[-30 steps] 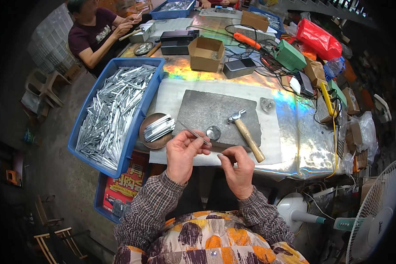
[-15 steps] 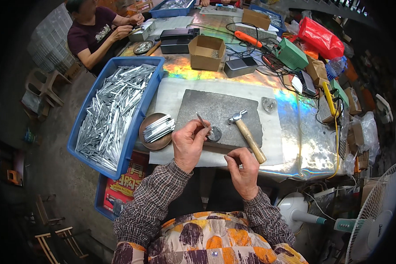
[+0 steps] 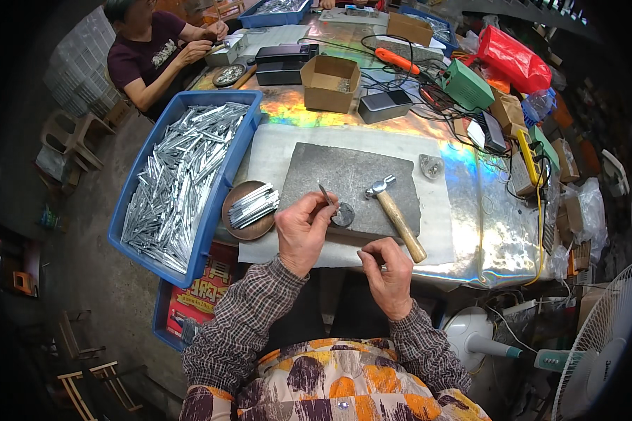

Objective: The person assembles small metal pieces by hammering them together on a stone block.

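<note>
**Thin pin held over the grey slab**

While my left hand [image 3: 303, 231] pinches a thin metal pin [image 3: 324, 194] upright-tilted between fingertips, its tip sits just above the small round disc [image 3: 343, 215] on the rough grey slab [image 3: 351, 184], likely so the disc steadies it. My right hand [image 3: 388, 270], at the worktop's [image 3: 484, 231] near edge, has its grip closed on a small slim piece. The wooden-handled hammer [image 3: 399, 217] lies beside it, within reach. Shiny strips fill the brown dish [image 3: 240, 221] and blue crate [image 3: 221, 184].

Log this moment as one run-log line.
left hand: holds thin metal strip over round disc | right hand: pinches small piece, table edge | hammer: lies on grey slab
</note>
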The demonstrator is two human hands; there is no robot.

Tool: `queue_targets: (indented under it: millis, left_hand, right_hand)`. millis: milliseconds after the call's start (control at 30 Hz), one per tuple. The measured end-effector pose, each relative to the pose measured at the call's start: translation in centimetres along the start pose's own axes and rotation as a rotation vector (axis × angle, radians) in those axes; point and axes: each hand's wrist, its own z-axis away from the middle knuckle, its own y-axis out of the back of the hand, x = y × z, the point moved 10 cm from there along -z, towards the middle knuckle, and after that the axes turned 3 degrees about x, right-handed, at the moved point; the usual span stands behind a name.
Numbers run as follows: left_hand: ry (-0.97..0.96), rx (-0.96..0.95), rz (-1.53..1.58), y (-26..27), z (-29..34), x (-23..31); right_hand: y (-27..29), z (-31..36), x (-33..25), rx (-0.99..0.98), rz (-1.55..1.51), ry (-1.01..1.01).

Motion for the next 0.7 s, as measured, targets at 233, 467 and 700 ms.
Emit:
queue_targets:
  millis: [233,467,700]
  left_hand:
    - [-0.373,-0.021,-0.298,-0.4,0.5,3.2]
    - [-0.337,-0.004,-0.327,-0.2,0.6,3.2]
    - [-0.403,0.024,-0.277,-0.5,0.7,3.6]
  right_hand:
    - [0.8,-3.1,-2.8,0.008,0.075,0.176]
    - [-2.1,-7.2,-6.6,-0.151,0.091,0.321]
    - [-2.8,-6.6,-6.8,-0.153,0.143,0.467]
